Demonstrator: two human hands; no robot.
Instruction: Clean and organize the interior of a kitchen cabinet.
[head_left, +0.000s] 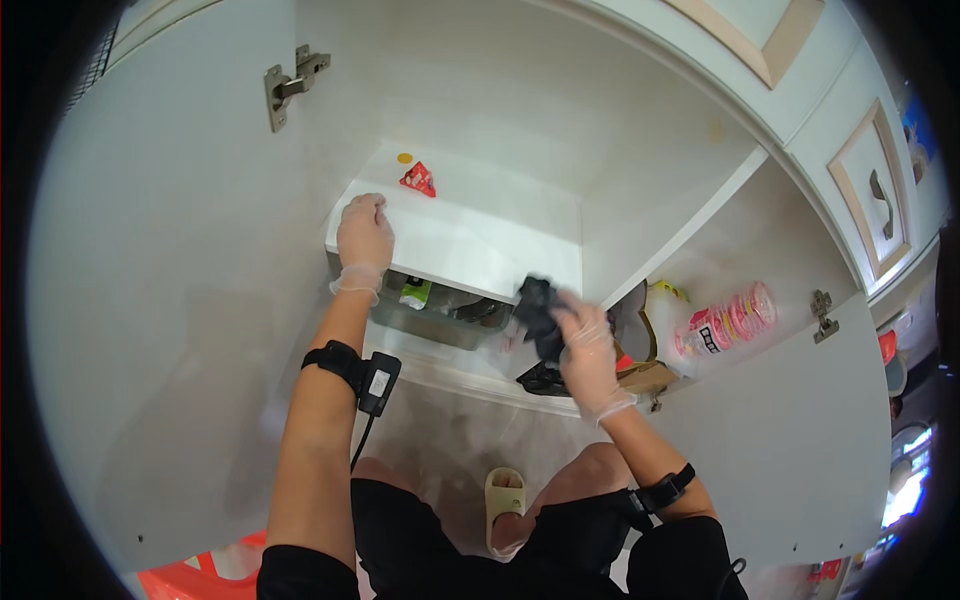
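Note:
My left hand (365, 236), in a clear thin glove, rests at the front left of a white cabinet shelf (480, 240); its fingertips are partly hidden and nothing shows in it. Behind it on the shelf lie a small red triangular packet (419, 180) and a yellow round spot or disc (405, 158). My right hand (589, 352), gloved too, grips a crumpled black bag or cloth (540, 315) at the shelf's front right edge. Below the shelf stands a translucent plastic bin (435, 322) with a green and white packet (415, 292) and dark items inside.
Black plastic (541, 380) lies on the cabinet floor below my right hand. Further right are an open cardboard box (649, 375) and pink-lidded clear containers (727, 319). Open doors stand left (172, 300) and right (772, 442). A red plastic stool (187, 577) is at lower left.

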